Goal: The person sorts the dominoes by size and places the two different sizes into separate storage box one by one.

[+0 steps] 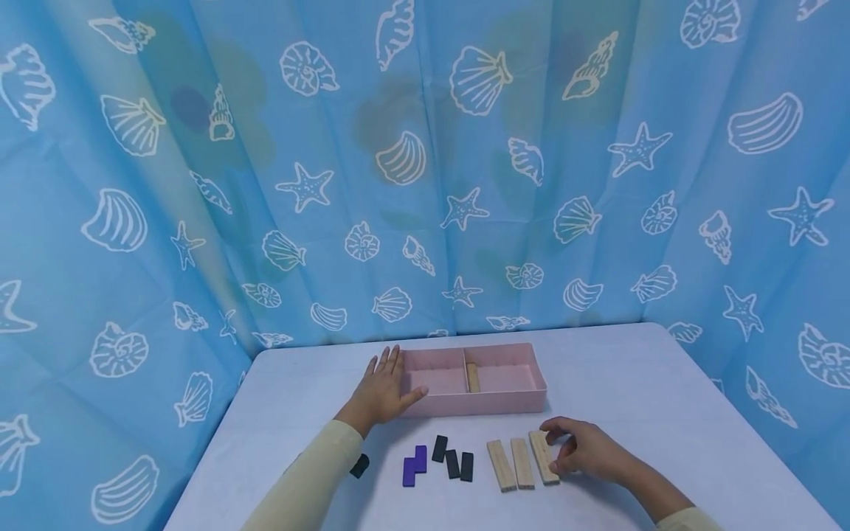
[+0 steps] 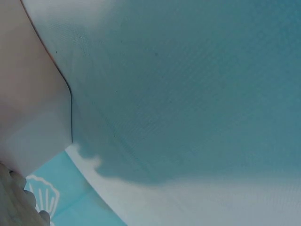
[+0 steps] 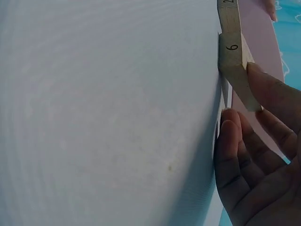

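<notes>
Pale blocks (image 1: 522, 463): matt wood | box (image 1: 472, 403): smooth plastic | table (image 1: 611, 391): matt

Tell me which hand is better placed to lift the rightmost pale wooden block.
The right hand, probably: it touches that pale, rectangular wooden block, while the left hand rests at the left end of the pink, rectangular, two-compartment box.

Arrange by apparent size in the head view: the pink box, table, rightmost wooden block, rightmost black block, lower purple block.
1. Table
2. Pink box
3. Rightmost wooden block
4. Rightmost black block and lower purple block: too alike to rank
</notes>
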